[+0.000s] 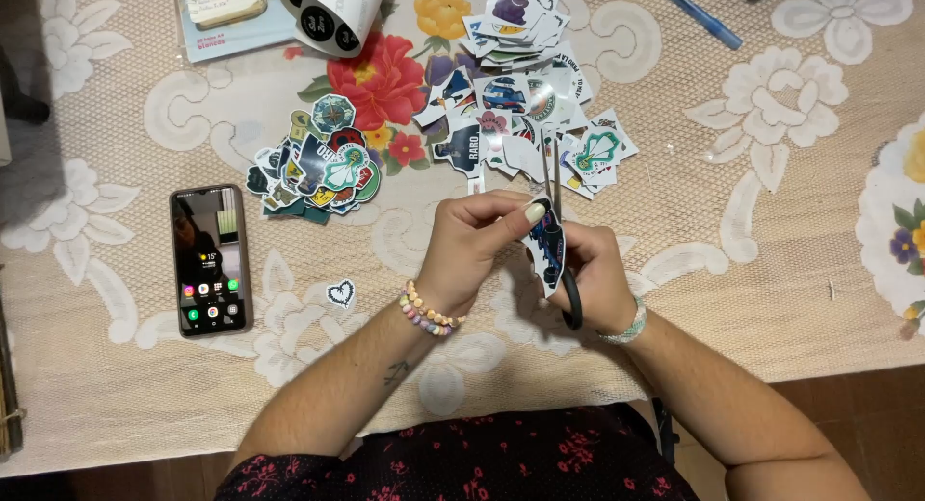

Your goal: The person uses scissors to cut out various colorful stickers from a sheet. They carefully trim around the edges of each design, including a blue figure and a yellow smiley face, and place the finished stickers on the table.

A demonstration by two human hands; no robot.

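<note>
Above tablecloth point(790, 270): scissors point(557, 197) cutting held sticker point(545, 246)

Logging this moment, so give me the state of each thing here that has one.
Phone: screen lit, face up.
Scissors: blades nearly closed, in right hand.
Sticker: held by left hand, partly cut.
Pen: lying flat.
Heart sticker: lying alone.

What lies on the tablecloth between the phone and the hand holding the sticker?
In the head view, one small heart-shaped sticker lies alone between the phone and the left hand. The rest of that stretch is bare lace tablecloth.
</note>
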